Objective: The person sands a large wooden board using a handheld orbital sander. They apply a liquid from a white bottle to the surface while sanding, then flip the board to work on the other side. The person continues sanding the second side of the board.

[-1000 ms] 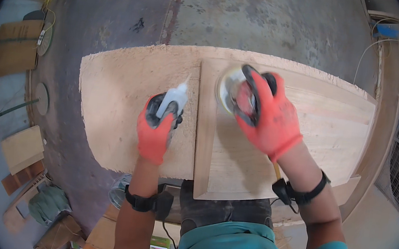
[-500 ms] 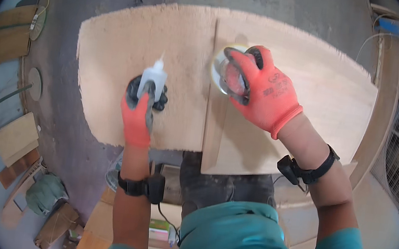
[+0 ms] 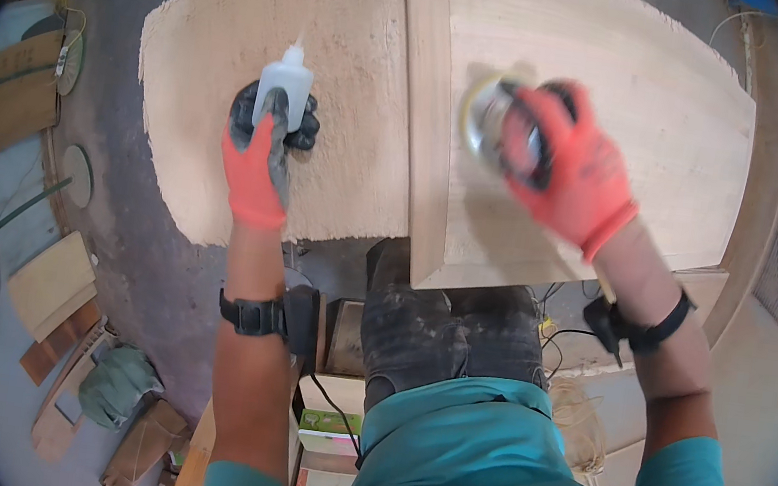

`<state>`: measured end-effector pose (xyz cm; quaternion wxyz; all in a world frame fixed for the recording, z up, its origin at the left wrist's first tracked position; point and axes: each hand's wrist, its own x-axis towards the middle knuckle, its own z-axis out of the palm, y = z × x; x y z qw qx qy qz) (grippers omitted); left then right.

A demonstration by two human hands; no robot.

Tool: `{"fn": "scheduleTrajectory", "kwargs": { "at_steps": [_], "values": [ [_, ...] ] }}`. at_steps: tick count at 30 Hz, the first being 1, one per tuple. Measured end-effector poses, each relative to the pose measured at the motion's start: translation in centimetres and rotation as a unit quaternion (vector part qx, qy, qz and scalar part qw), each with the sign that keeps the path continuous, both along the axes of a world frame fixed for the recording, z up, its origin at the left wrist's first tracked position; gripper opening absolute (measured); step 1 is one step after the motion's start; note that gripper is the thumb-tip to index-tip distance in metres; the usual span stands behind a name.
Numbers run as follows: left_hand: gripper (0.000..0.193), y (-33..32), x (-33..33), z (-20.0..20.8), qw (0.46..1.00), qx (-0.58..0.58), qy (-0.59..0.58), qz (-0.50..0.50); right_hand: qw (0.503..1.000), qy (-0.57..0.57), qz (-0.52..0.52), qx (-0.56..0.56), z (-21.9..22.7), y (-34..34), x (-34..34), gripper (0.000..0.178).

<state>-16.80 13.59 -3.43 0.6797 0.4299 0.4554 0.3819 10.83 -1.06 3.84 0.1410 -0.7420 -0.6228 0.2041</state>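
Grasping a whitish nozzle bottle (image 3: pixel 294 83) with indiscernible contents in left fingers (image 3: pixel 303 133); clutching a blurred, yellow-rimmed round object (image 3: pixel 488 126) in right fingers (image 3: pixel 548 117) over a wooden panel (image 3: pixel 573 36).

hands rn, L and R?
Left hand: closed around a white squeeze bottle, nozzle up.
Right hand: closed on a blurred round object; exact kind can't be told.

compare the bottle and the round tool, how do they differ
The bottle is whitish and narrows to a thin tip; the round tool is broad, with a yellowish rim. The bottle is in the left hand, the round tool in the right hand. Both are held in gloved hands.
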Motion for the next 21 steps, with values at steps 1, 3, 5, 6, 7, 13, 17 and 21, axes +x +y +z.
{"fn": "scheduleTrajectory", "kwargs": {
  "at_steps": [1, 3, 5, 6, 7, 13, 17, 21],
  "values": [
    [0.030, 0.1, 0.2, 0.1, 1.000, 0.008, 0.003, -0.006, 1.000, -0.010, -0.012, 0.018, -0.3, 0.3, 1.1, 0.065],
    [0.029, 0.3, 0.1, -0.3, 1.000, 0.024, 0.008, -0.012, 0.999, -0.016, -0.030, 0.030, -0.4, -0.2, 1.6, 0.063],
    [0.030, 0.4, 0.1, -0.7, 0.999, 0.037, -0.003, -0.016, 0.999, -0.011, -0.046, 0.016, -0.4, -1.4, 1.0, 0.062],
    [0.031, 0.4, 0.1, -0.9, 0.999, 0.043, -0.008, -0.019, 0.999, -0.003, -0.042, 0.008, -0.6, -2.5, 0.1, 0.062],
    [0.033, 0.5, -0.1, -1.3, 0.998, 0.064, 0.005, -0.021, 0.999, 0.005, -0.037, 0.001, -0.6, -3.7, -1.5, 0.062],
    [0.034, 1.2, -0.1, -1.9, 0.995, 0.084, 0.024, -0.044, 0.996, 0.046, 0.052, -0.051, -0.2, -10.9, -10.5, 0.063],
    [0.035, 1.6, -0.2, -2.4, 0.994, 0.083, 0.032, -0.060, 0.997, 0.039, 0.017, -0.069, -0.1, -12.6, -10.1, 0.070],
    [0.030, 1.6, -0.3, -2.6, 0.996, 0.082, 0.001, -0.038, 0.990, -0.013, -0.130, -0.048, -0.2, -13.8, -4.7, 0.071]
  ]
}}
